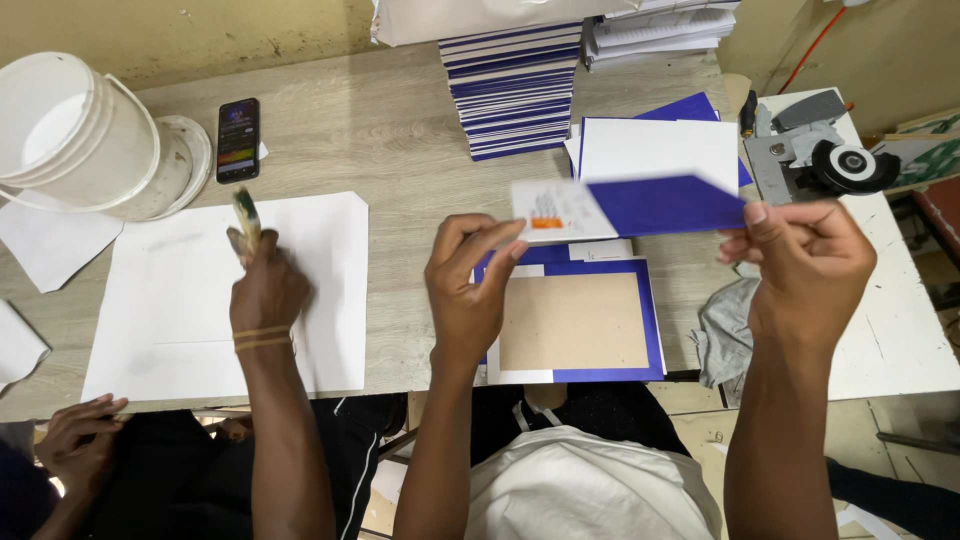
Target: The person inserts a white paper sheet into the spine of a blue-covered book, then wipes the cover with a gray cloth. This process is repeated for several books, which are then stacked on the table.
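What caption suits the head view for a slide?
Two hands, left hand and right hand, hold a blue-and-white card above a blue book cover.

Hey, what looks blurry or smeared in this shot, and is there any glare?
Head view: the blue and white card held between the left hand and right hand is smeared by motion blur; a co-worker's brush is slightly soft too. The stack of blue covers and phone stay sharp. Light is even; the white bucket looks bright, without harsh glare.

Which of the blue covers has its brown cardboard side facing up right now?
The blue cover lying flat at the table's near edge; the stacked covers behind show only edges.
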